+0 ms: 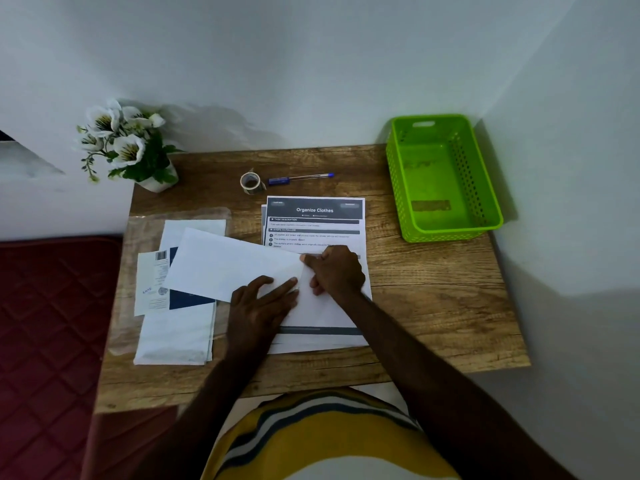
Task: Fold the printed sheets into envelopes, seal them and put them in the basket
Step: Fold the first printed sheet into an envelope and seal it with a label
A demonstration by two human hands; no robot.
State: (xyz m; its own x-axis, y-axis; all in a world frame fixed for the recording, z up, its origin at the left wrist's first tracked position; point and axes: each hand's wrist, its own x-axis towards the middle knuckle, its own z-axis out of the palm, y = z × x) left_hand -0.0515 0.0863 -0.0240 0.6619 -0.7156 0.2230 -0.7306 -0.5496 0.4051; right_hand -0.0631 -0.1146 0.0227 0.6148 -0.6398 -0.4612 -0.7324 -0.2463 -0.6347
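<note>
A person sits at a wooden counter (433, 306), seen from above, both bare arms reaching forward. The left hand (263, 303) lies flat, fingers straight, pressing on a white folded sheet (225, 265) that slants across the middle of the counter. The right hand (337, 271) has its fingers curled at the sheet's right end, thumb on top, its grip pinching the paper there. Under both hands lies a stack of printed sheets (315, 220); the top one is headed "Organize Clothes" and its upper part shows beyond the hands. Left of the stack, partly under the folded sheet, are white envelopes (173, 337) and a dark blue and white packet (156, 285) with a barcode, lying on clear plastic wrap. Behind the stack stand a roll of tape (250, 182) and, just beside it, a blue pen (301, 178) lying on its side. A green basket (443, 178) with perforated walls sits at the far right corner, well apart from the hands; nothing white shows inside it. At the far left corner is a pot of white flowers (121, 143). A dark red quilted mattress (48, 323) lies left of the counter.
</note>
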